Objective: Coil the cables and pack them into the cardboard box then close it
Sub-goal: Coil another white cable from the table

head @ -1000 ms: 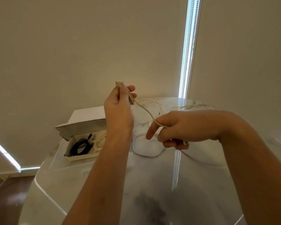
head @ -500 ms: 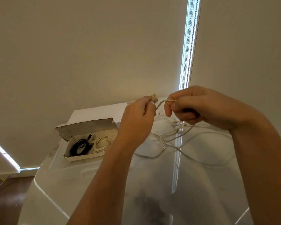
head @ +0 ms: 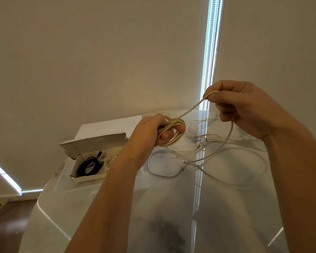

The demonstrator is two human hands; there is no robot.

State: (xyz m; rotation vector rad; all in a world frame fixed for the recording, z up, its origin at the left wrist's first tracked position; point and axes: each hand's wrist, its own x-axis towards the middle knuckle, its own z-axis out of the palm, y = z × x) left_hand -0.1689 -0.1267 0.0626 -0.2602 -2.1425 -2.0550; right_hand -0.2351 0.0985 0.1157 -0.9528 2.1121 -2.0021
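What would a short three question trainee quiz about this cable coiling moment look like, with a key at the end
1. True or false: the cardboard box already has its lid shut.
2. Which hand holds the coil of cream cable? A) the left hand B) the right hand C) neither
3. Fill in: the coiled cable lying at the left end inside the box is coloured ____.

Key
1. False: the lid stands open, with two coiled cables inside.
2. A: the left hand grips the coil while the right hand pinches the strand running up from it.
3. Black. More loose white cable lies on the table.
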